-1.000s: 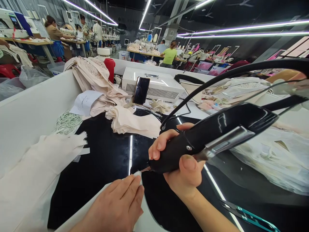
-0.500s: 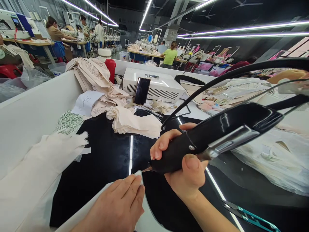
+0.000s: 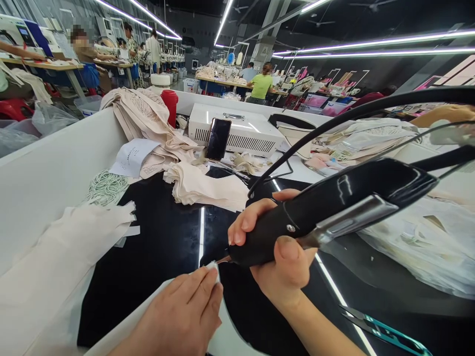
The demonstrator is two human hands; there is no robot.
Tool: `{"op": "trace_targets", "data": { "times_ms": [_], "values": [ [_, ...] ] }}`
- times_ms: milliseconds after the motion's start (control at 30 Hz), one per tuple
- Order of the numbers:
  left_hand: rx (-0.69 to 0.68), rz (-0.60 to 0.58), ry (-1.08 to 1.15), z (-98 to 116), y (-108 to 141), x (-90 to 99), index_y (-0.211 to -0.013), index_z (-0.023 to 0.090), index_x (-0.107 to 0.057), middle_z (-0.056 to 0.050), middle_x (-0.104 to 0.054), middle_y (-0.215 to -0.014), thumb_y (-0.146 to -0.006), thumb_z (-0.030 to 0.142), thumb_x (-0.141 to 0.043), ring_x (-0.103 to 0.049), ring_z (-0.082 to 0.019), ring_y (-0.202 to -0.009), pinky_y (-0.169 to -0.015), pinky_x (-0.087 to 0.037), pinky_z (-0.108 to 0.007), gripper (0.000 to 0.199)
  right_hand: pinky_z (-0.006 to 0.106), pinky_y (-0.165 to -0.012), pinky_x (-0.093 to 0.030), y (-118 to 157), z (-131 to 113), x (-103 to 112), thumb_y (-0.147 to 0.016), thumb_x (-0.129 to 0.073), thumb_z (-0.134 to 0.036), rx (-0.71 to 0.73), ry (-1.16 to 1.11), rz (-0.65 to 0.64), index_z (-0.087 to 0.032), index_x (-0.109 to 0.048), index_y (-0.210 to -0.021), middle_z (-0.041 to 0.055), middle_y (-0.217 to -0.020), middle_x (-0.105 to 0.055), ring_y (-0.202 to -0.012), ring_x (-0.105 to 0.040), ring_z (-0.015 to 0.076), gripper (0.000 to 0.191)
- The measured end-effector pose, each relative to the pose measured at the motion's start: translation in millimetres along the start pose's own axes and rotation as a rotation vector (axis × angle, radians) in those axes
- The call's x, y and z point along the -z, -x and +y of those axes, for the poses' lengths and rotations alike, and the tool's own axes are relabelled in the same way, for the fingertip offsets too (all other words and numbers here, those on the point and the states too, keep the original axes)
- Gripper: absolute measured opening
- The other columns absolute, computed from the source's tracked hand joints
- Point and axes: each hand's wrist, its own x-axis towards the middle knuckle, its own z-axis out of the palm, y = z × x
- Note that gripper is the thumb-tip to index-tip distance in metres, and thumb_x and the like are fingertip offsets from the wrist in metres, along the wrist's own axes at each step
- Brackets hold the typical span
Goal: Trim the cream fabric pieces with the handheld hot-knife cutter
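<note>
My right hand (image 3: 274,247) is wrapped round a black corded handheld tool (image 3: 326,207) with a silver lever. Its narrow copper-coloured tip (image 3: 223,259) points left and meets the upper corner of a white piece (image 3: 232,326), which looks like fabric. My left hand (image 3: 178,311) lies flat over that piece, fingers stretched out together just behind the tip. Whether the left thumb grips beneath the edge is hidden. Under both hands is a glossy black work surface (image 3: 159,247).
Cream fabric stacks lie left (image 3: 55,262) and ahead (image 3: 208,188), near pale green cord (image 3: 102,188). Teal-handled thread snips (image 3: 386,331) lie right. A phone (image 3: 217,140) leans on a white vented box (image 3: 256,133). The tool's black cable (image 3: 297,153) arches over the right side. Co-workers sit beyond.
My right hand and the tool have shifted slightly left, and the tip sits closer against the white corner. My left hand stays put. A co-worker's arm now reaches in at the far left.
</note>
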Motion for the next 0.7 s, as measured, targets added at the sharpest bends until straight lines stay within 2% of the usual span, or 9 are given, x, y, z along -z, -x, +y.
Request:
{"op": "trace_targets", "data": {
  "times_ms": [200,700],
  "values": [
    [0.021,0.004,0.017,0.7,-0.7,1.5,-0.113,0.011,-0.072,-0.010,-0.079,-0.118,-0.112,0.018,-0.038,-0.075,-0.022,-0.107,-0.085,-0.058,-0.030,0.035,0.030,-0.049,-0.053,0.6,0.6,-1.1,-0.089,-0.077,-0.038,-0.015,0.003,-0.010,-0.029,-0.061,-0.114,-0.0046,-0.077,-0.066,-0.053,-0.062,0.0145,0.032],
    [0.052,0.034,0.000,2.6,2.5,0.6,-0.111,0.013,-0.073,-0.010,-0.080,-0.116,-0.111,0.017,-0.041,-0.076,-0.021,-0.101,-0.079,-0.057,-0.029,0.032,0.029,-0.050,-0.053,-0.6,-2.4,-3.1,-0.086,-0.080,-0.041,-0.023,0.002,-0.006,-0.029,-0.059,-0.113,-0.0052,-0.077,-0.066,-0.053,-0.062,0.0135,0.037]
  ]
}}
